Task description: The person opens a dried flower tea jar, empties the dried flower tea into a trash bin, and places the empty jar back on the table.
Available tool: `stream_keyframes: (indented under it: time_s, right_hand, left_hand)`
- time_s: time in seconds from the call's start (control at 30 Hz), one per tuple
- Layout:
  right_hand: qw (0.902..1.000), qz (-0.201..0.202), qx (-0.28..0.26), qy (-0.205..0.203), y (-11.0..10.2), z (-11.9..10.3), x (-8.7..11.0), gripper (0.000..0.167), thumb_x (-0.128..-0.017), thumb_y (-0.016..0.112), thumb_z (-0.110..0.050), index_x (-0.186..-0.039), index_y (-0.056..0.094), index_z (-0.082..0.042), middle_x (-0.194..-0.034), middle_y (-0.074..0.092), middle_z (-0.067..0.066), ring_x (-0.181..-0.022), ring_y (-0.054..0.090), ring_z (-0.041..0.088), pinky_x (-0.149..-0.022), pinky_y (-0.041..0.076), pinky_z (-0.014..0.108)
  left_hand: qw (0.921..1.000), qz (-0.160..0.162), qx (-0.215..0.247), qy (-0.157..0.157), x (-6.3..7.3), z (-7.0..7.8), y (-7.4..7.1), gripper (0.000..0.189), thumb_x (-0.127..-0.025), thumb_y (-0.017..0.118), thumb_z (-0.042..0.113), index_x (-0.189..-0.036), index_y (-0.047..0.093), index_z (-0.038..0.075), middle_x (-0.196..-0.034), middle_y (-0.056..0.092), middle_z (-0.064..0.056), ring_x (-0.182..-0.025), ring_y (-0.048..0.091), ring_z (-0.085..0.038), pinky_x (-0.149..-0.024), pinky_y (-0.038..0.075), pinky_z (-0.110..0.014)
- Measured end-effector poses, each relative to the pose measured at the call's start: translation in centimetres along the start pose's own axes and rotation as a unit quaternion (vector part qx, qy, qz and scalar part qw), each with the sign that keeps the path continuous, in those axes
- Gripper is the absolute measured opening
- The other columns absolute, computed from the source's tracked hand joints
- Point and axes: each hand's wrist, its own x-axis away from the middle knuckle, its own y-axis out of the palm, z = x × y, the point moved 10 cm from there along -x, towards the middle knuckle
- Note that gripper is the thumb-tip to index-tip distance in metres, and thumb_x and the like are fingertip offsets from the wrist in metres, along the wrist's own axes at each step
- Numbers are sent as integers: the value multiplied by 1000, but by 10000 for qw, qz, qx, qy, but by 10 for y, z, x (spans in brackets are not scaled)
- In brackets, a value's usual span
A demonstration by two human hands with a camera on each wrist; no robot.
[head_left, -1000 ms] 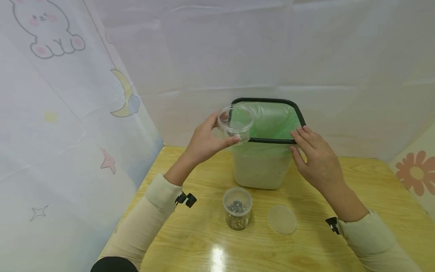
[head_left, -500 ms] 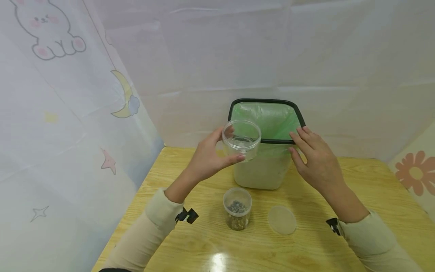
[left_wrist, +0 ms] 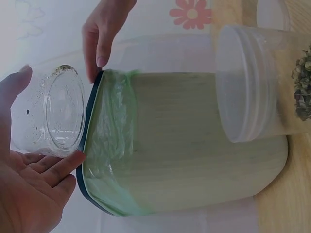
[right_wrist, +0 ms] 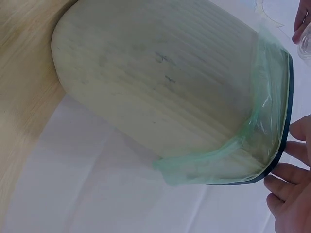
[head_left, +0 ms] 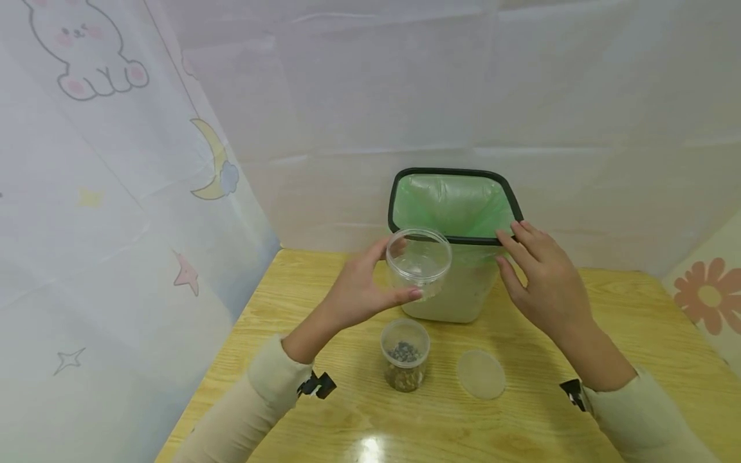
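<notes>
My left hand (head_left: 361, 296) holds a clear plastic jar (head_left: 421, 265), thumb on the near side, fingers on the far side. The jar is lidless and sits in front of the bin's near left rim. In the left wrist view, dark specks cling to the jar's wall (left_wrist: 63, 109). My right hand (head_left: 547, 283) rests its fingertips on the black rim at the near right corner of the trash bin (head_left: 471, 283), fingers nearly straight. A green bag (head_left: 451, 199) lines the bin. Closer to me stands a second jar (head_left: 405, 357) with grey and brownish bits inside.
A round translucent lid (head_left: 482, 374) lies flat on the wooden table (head_left: 324, 411), right of the second jar. Behind the bin hangs a pale cloth backdrop (head_left: 359, 96), with another printed sheet along the left side.
My left hand has brought the clear jar down and toward me, from over the bin's left rim to in front of it. The right hand has hardly moved.
</notes>
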Motion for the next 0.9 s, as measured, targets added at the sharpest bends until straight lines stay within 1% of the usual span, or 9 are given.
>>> stream_keyframes:
  time_s: [0.13, 0.3, 0.37, 0.5, 0.6, 0.77, 0.9]
  right_hand:
    - [9998, 170, -46, -5, -6, -3, 2, 47, -106, 47, -35, -128, 68, 1, -131, 64, 26, -124, 57, 45, -111, 41, 53]
    - [9996, 278, -4, 15, -13, -7, 6, 45, -105, 48, -34, -126, 69, 0, -128, 65, 26, -121, 58, 46, -101, 45, 61]
    - [9996, 296, 17, 24, -16, -8, 8, 45, -105, 48, -34, -126, 69, 1, -126, 65, 26, -119, 58, 47, -98, 46, 61]
    - [9996, 261, 20, 40, -19, -10, 13, 46, -105, 48, -34, -125, 69, 2, -124, 64, 27, -113, 59, 47, -93, 45, 59]
    - [9997, 213, 23, 67, -18, -12, 19, 47, -105, 48, -35, -124, 69, 2, -122, 64, 27, -110, 59, 47, -89, 46, 59]
    - [9999, 143, -41, 82, -13, -14, 31, 47, -104, 47, -36, -121, 69, 3, -121, 64, 27, -108, 60, 47, -87, 47, 59]
    - [9999, 13, -114, 103, -5, -16, 40, 49, -105, 47, -37, -120, 69, 3, -122, 64, 26, -107, 60, 47, -86, 48, 59]
  left_hand:
    - [10000, -34, 1, 0, 4, -1, 3, 83, -79, 86, 44, -149, 48, 24, -137, 60, 8, -127, 56, -16, -105, 47, -49]
    - [9999, -124, -13, -39, 11, -2, 10, 84, -78, 87, 43, -149, 47, 23, -138, 60, 7, -131, 54, -14, -108, 45, -47]
    - [9998, -199, -43, -74, 14, -2, 14, 85, -78, 87, 43, -150, 46, 23, -140, 59, 7, -133, 51, -13, -109, 44, -45]
    - [9995, -315, -66, -20, 20, -1, 21, 87, -79, 86, 44, -151, 44, 22, -142, 57, 7, -135, 49, -11, -111, 42, -45]
    - [9992, -394, 17, -37, 24, -1, 25, 87, -78, 87, 43, -151, 44, 20, -141, 58, 5, -135, 49, -11, -112, 42, -45]
    - [9980, -525, 236, -250, 32, -4, 33, 86, -77, 86, 44, -149, 46, 19, -142, 58, 4, -135, 49, -11, -110, 43, -46]
    - [9972, -605, 337, -278, 37, -7, 40, 86, -78, 85, 46, -150, 45, 20, -143, 57, 4, -136, 48, -11, -110, 43, -47]
